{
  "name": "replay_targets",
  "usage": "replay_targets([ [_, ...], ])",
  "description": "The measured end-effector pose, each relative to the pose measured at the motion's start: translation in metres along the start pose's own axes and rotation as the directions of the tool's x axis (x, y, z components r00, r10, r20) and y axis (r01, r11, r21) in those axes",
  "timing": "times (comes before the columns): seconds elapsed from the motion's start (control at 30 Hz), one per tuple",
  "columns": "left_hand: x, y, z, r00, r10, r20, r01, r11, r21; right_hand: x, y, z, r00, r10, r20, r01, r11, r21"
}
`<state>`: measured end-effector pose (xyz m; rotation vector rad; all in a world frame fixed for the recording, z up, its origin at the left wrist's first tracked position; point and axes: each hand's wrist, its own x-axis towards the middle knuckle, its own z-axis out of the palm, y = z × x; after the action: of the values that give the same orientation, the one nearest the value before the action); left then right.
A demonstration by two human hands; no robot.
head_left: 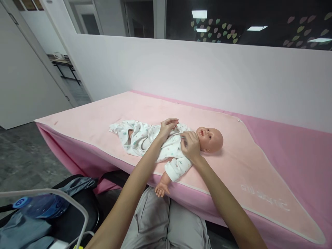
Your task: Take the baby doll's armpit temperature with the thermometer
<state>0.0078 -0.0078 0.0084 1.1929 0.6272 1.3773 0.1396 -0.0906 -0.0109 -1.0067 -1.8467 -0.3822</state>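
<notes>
A bald baby doll lies on its back with its head to the right. It wears a white baby romper with a small coloured print, whose leg part spreads loosely to the left and shows a bit of leg. My left hand rests over the doll's far side at the chest, fingers stretched out. Close to the neck, my right hand has its fingers curled on the upper front of the romper, the pinched spot partly hidden. The doll's near arm sticks out of its sleeve and hangs over the table edge.
A pink mat covers the table over a darker pink cloth. Behind stands a white wall with a window above. At lower left, a black chair bears a water bottle and grey cloth.
</notes>
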Motion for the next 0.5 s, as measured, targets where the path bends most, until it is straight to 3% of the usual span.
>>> replay_targets([
  [0.1, -0.002, 0.004, -0.011, 0.977, 0.042, -0.208, -0.053, 0.998, -0.045, 0.011, -0.004, 0.001, 0.981, -0.134, 0.138, 0.136, 0.991, -0.004],
  [0.17, -0.007, 0.009, -0.019, 0.981, 0.046, -0.19, -0.046, 0.999, 0.005, 0.017, -0.005, 0.005, 0.968, -0.162, 0.194, 0.168, 0.986, -0.012],
  [0.3, -0.026, 0.02, -0.034, 0.99, 0.0, 0.14, -0.045, 0.946, 0.32, 0.016, -0.002, 0.012, 0.97, -0.117, 0.212, 0.128, 0.991, -0.041],
  [0.4, -0.041, 0.028, -0.042, 0.932, -0.071, 0.355, -0.114, 0.872, 0.476, 0.01, 0.001, 0.012, 0.975, -0.065, 0.214, 0.067, 0.998, -0.002],
  [0.5, -0.049, 0.033, -0.045, 0.891, -0.092, 0.445, -0.173, 0.838, 0.518, 0.006, 0.001, 0.01, 0.976, -0.02, 0.219, 0.008, 0.998, 0.058],
])
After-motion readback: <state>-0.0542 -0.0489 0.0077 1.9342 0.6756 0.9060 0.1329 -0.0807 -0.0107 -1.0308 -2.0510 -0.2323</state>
